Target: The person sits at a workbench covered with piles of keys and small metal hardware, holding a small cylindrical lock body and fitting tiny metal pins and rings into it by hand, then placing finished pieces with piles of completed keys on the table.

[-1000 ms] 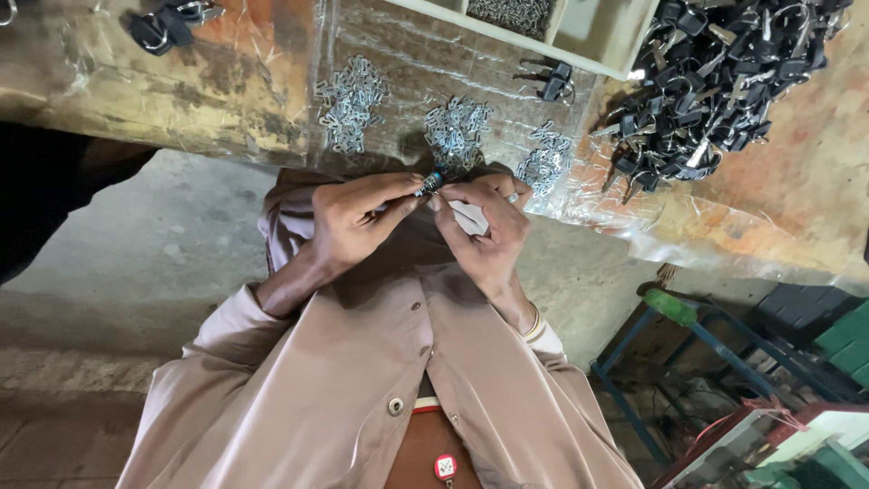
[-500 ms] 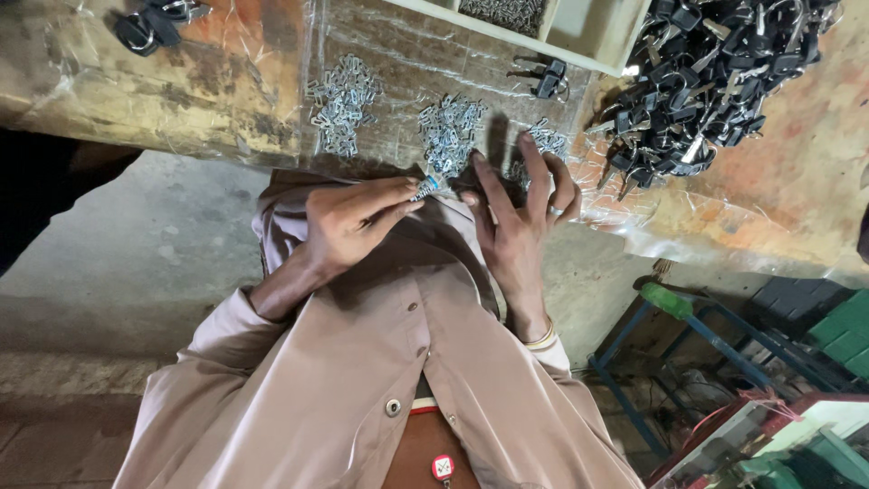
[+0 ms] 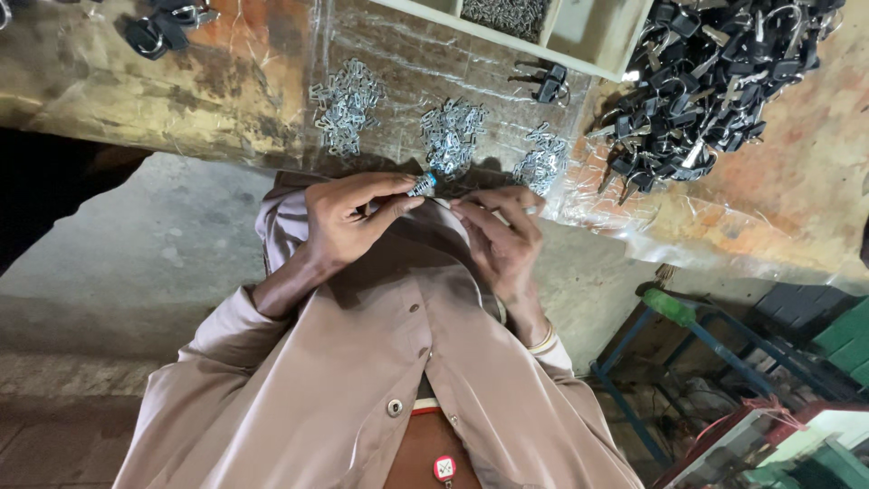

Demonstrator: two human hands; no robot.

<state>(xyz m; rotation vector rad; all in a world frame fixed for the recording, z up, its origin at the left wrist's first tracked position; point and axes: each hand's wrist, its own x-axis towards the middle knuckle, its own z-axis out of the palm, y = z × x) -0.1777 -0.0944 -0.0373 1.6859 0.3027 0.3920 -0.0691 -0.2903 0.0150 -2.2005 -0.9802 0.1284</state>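
**A:** How far along does the work look?

**B:** Judging by the bench, well into a long run. Just beyond the hands lie three small heaps of bright metal clips: one heap [image 3: 346, 104] up and to the left of the grip, a second [image 3: 451, 134] straight above it, a third [image 3: 541, 163] above the right hand. Farther off to the right sits a big pile of black-headed keys [image 3: 715, 81], and a lone pair of keys [image 3: 543, 81] lies by the pale wooden tray [image 3: 579, 45]. The tray's compartment holds more small metal parts. So plenty of stock is left, I'd say; which pieces are finished I cannot tell.

**A:** And the piece in hand?

**B:** The left hand [image 3: 348, 222] pinches a small lock cylinder [image 3: 422, 185], silvery with a bluish end, between thumb and forefinger tips. The fingers are closed tight on it, the other fingers curled under. It sits at the very tip of the grip, pointing toward the right hand.

**A:** What is the right hand doing?

**B:** The right hand [image 3: 498, 240] is half closed, its fingertips drawn together just beside the cylinder. Something thin and bright shows at the forefinger, perhaps a clip, but it is too small to be sure. Whether it touches the cylinder, I cannot tell.

**A:** Where are both hands?

**B:** Held close to the chest over the beige jacket [image 3: 380, 362], just short of the bench's edge [image 3: 181, 100].
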